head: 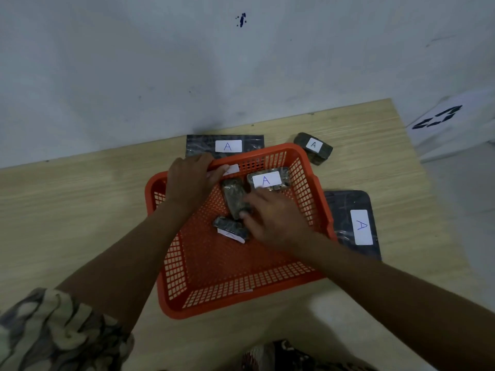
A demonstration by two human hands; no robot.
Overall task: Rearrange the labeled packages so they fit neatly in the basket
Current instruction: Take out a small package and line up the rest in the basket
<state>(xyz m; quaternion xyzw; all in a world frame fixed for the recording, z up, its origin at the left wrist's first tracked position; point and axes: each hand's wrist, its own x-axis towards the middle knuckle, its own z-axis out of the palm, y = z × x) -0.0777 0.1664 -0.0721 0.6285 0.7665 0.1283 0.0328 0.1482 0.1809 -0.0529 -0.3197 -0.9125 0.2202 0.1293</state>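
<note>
- Counter (80,210): pale wood-grain top, its far edge against the wall.
- Wall (134,62): behind the counter, grey-white, scuffed, with a dark blue ink mark (242,20) high up.
- White sheet (452,121): right of the counter, bearing black markings.

Package under left hand (190,180): mostly covered; only a white label corner (232,169) shows, letter unreadable.
Front package (232,228): label tilted away, letter cut off.
Middle package (233,197): label not visible; near end hidden by right hand (270,218).
Right grip: blurred; cannot tell whether it clasps the package.
Flat package behind basket (227,145): lower part hidden by the orange basket (241,298) rim.
Sleeve (53,330): cut off by the picture's edge.
</note>
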